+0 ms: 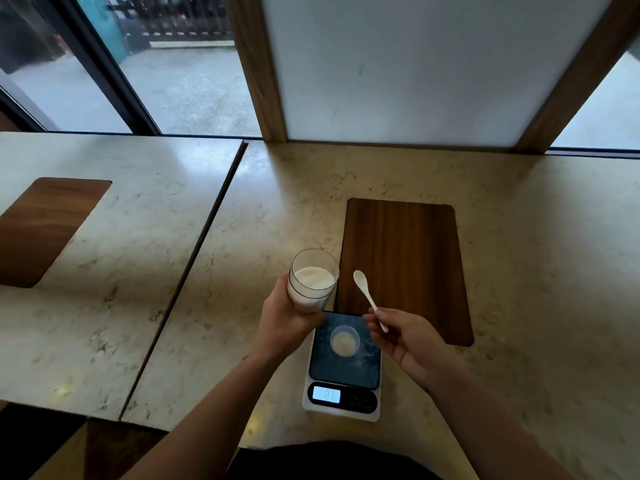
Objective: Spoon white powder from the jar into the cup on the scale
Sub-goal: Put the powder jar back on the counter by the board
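My left hand (285,323) grips a clear jar (312,278) of white powder, lifted and tilted toward me just beyond the scale's far left corner. My right hand (403,337) pinches the handle of a small white spoon (367,296); its bowl points up and away, to the right of the jar, and looks empty. A small clear cup (345,340) with a little powder in it stands on the dark platform of the kitchen scale (341,396), between my two hands. The scale's display is lit.
A dark wooden inlay (405,258) lies in the marble counter just behind the scale. A seam splits the counter from a second slab on the left with another wooden inlay (45,230). A white panel with wooden posts (256,64) and windows stand along the back.
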